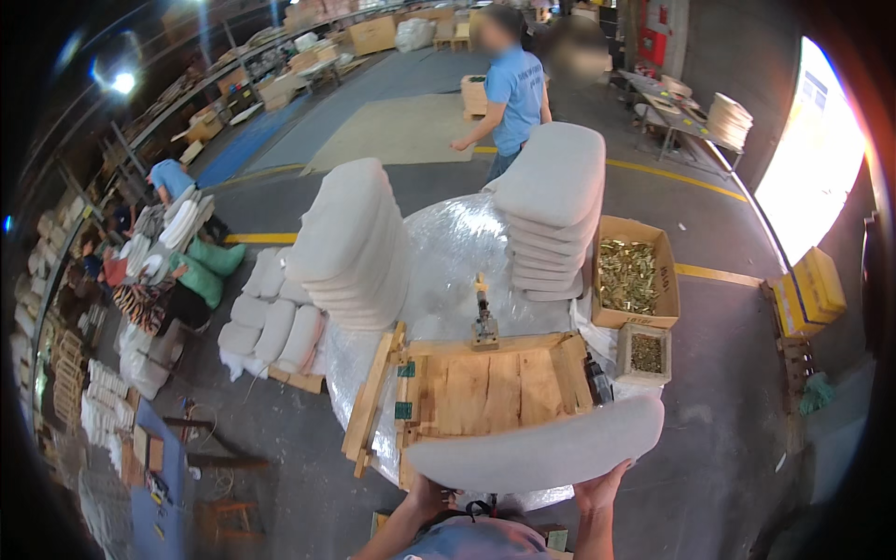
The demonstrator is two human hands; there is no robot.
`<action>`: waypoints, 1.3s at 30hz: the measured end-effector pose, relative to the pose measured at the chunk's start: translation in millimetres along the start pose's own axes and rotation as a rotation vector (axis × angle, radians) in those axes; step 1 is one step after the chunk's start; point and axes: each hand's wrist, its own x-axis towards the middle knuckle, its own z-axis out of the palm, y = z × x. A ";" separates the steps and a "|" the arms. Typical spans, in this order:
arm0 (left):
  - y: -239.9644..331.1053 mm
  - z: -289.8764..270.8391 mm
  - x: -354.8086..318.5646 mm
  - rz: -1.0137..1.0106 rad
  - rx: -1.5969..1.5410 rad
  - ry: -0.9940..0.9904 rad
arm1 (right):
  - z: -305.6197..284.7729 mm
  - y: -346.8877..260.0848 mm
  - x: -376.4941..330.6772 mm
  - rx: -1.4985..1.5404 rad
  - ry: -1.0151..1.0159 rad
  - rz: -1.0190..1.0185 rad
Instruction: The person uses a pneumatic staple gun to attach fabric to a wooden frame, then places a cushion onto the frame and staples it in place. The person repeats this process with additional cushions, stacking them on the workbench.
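Note:
A light grey upholstered chair pad (546,446) is held on edge between my hands, over the near side of a wooden jig (495,387). My right hand (602,485) grips its lower right end, partly hidden behind it. My left hand (431,495) is closed at its lower left edge, with most fingers hidden by the pad. The jig is a shallow wooden frame with a metal toggle clamp (484,327) at its far edge and green-black hinges (403,411) on the left. A dark power tool (598,381) lies along its right side.
Tall stacks of grey pads stand at the back left (343,243) and back right (549,210) of the plastic-wrapped round table (448,247). A carton of brass-coloured fasteners (635,280) and a small box of hardware (644,355) sit at right. A person (515,93) in blue stands beyond.

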 end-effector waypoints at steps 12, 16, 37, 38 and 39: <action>100.5 22.5 59.3 0.485 0.386 0.590 | 23.8 22.0 62.4 -0.111 0.167 0.207; 105.2 -19.9 109.6 0.822 1.057 0.858 | -22.5 20.9 69.3 -0.102 0.188 0.233; 112.9 -70.1 119.5 0.749 0.894 0.892 | -10.7 84.5 109.4 -0.040 0.020 0.380; 109.0 -65.8 118.5 0.727 0.852 0.879 | -14.7 94.5 117.0 -0.054 0.010 0.391; 106.9 -63.4 115.4 0.706 0.812 0.865 | -19.2 103.9 122.1 -0.056 0.042 0.405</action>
